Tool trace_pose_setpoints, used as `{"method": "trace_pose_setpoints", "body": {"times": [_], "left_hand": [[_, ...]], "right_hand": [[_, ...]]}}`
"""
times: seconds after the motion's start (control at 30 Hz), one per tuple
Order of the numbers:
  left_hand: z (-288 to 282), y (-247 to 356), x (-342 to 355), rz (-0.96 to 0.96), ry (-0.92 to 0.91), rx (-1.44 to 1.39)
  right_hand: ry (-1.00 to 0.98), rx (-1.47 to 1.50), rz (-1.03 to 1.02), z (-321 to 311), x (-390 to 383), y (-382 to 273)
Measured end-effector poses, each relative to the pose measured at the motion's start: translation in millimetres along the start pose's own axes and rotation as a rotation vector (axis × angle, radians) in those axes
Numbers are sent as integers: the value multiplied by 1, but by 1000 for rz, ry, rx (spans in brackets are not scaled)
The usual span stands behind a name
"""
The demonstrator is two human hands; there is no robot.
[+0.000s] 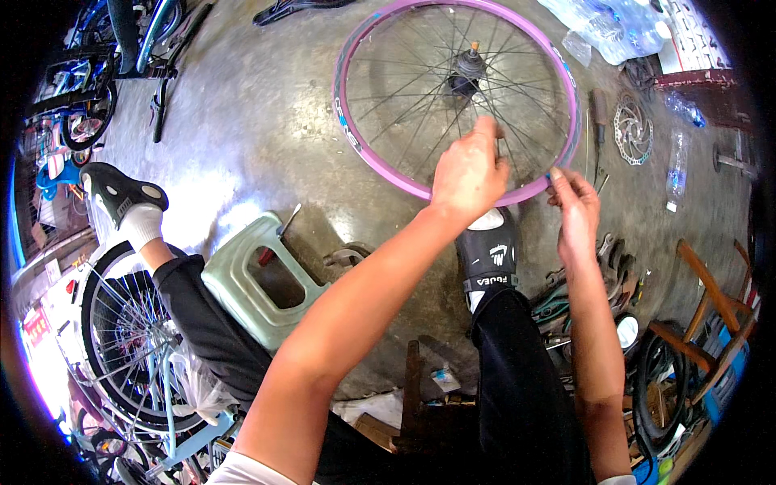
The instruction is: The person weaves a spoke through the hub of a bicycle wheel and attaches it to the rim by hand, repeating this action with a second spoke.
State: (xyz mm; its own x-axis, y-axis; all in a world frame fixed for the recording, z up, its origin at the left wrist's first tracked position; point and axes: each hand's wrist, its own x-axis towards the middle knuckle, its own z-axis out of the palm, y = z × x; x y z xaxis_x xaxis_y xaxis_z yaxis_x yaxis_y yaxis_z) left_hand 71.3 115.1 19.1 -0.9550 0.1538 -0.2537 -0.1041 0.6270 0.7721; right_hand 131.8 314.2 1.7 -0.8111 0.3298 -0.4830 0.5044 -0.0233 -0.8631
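Note:
A spoked bicycle wheel with a pink-purple rim (347,121) stands before me, without a tyre. Its black hub (466,77) carries a brownish axle tip that points up. Over the near part of the spokes is my left hand (471,171), its fingers curled closed. What they hold, if anything, is hidden behind the back of the hand. My right hand (575,212) pinches the near right edge of the rim between thumb and fingers. The near side of the rim lies close to the toe of my right black shoe (489,255).
A pale green plastic stool (234,271) stands between my legs, a screwdriver (289,220) beside it. To the right lie a brake disc (633,131), plastic bottles (677,170) and several hand tools (618,271). Bicycles and a loose-looking wheel (97,303) line the left.

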Motion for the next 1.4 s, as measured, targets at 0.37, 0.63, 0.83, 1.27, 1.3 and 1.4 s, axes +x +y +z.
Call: {"method": "trace_pose_setpoints", "body": {"times": [0.37, 0.63, 0.83, 1.27, 1.3, 1.4], "left_hand": [[15, 5, 12, -327, -240, -451], [58, -29, 0, -248, -259, -716], [68, -19, -8, -279, -130, -656], [107, -9, -8, -292, 100, -279], [108, -8, -8, -300, 118, -312], [106, -5, -6, -351, 130, -399]], "right_hand": [[-1, -16, -164, -14, 76, -37], [-15, 261, -182, -21, 58, -19], [71, 361, 11, -30, 22, 21], [-44, 403, 175, -17, -9, 62], [-33, 395, 177, -17, -8, 65], [6, 394, 162, -20, -5, 68]]}}
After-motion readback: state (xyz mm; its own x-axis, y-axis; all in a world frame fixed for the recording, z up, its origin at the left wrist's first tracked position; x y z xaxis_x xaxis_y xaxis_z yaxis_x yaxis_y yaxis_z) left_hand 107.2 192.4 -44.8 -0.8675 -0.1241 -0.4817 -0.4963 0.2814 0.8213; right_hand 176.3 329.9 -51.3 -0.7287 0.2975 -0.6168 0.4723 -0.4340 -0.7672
